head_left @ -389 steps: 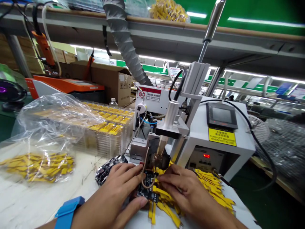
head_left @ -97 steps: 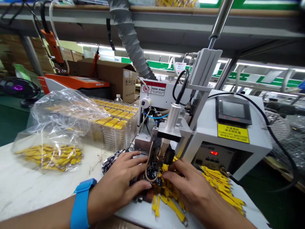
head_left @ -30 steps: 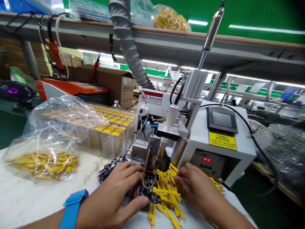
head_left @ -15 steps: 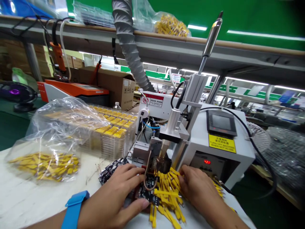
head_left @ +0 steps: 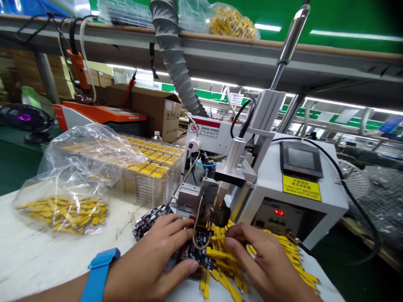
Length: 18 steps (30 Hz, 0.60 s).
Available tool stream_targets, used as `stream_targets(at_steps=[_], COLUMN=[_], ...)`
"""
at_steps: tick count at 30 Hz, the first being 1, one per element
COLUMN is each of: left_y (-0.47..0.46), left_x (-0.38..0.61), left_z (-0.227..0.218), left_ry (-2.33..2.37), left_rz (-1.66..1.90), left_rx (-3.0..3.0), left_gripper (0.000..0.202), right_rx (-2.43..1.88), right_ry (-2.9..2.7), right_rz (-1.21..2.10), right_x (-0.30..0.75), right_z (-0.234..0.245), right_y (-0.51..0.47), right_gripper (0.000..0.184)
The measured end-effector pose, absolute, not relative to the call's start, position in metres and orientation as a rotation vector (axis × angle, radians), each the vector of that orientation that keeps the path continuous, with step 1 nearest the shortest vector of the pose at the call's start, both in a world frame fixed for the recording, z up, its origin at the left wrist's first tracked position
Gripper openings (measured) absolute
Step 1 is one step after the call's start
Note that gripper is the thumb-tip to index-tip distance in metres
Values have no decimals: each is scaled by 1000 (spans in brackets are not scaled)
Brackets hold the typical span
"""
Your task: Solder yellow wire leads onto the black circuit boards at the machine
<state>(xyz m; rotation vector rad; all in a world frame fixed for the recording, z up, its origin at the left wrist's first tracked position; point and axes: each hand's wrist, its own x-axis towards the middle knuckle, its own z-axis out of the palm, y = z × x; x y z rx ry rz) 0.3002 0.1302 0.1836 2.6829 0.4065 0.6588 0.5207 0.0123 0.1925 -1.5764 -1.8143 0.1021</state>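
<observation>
My left hand point(head_left: 147, 262), with a blue wristband point(head_left: 99, 268) on its wrist, grips a dark circuit board point(head_left: 199, 253) from the near left, just below the machine's brass-coloured welding head point(head_left: 218, 201). A thin copper-coloured wire loop point(head_left: 199, 239) hangs over the board. My right hand point(head_left: 267, 262) reaches into a loose pile of yellow flat strips point(head_left: 228, 262), and its thumb and fingers seem to pinch a yellow strip point(head_left: 228, 238). The pile's lower part is hidden under my right hand.
A stack of dark circuit boards point(head_left: 151, 222) lies left of the head. Behind them stand clear trays of yellow parts point(head_left: 147, 176). A plastic bag of yellow strips point(head_left: 63, 214) lies on the white table point(head_left: 28, 256). The white welding machine point(head_left: 299, 188) stands to the right.
My right hand has moved into the yellow pile and its fingers reach further left, now on a strip. The left hand and board stay in place. The view has shifted slightly.
</observation>
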Motion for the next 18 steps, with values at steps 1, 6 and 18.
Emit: stream_targets(at_steps=[1,6,18], left_y=[131,130,131], left_x=[300,300,300], left_z=[183,184,186], left_ry=[404,403,406], left_rz=[656,634,579], left_rx=[2685,2686,2659], left_gripper=[33,35,40], right_rx=[-1536,-1336,-1351], right_ry=[-1824,-1948,-2054], right_rz=[67,105,47], right_x=[519,525,530], right_z=[189,177,175], right_y=[15,22,19], right_gripper=[17,22,27])
